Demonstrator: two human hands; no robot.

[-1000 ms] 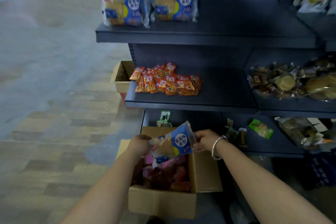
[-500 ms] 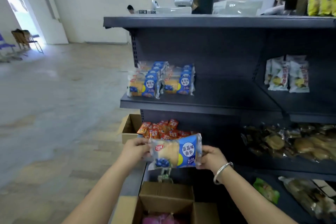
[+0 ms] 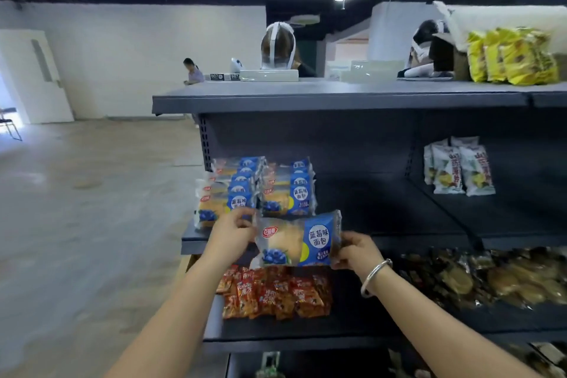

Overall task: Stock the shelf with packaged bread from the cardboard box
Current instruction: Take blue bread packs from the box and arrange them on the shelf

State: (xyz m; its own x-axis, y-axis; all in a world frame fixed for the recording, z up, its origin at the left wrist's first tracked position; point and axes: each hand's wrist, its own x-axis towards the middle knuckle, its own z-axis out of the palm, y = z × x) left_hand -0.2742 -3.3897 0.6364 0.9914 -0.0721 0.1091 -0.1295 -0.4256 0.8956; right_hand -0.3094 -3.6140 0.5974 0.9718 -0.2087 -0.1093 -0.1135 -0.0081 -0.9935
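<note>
Bread packet [image 3: 299,239] (both hands) before shelf [image 3: 399,212]

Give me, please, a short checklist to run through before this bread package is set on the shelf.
1. Left hand grips the bread package at its left end: ok.
2. Right hand grips its right end: ok.
3. Label faces outward, like the stocked bread rows: ok.
4. Bare space on the shelf right of those rows: ok.
5. Package level with that shelf board: ok.
6. Package seal intact: cannot tell.
</note>
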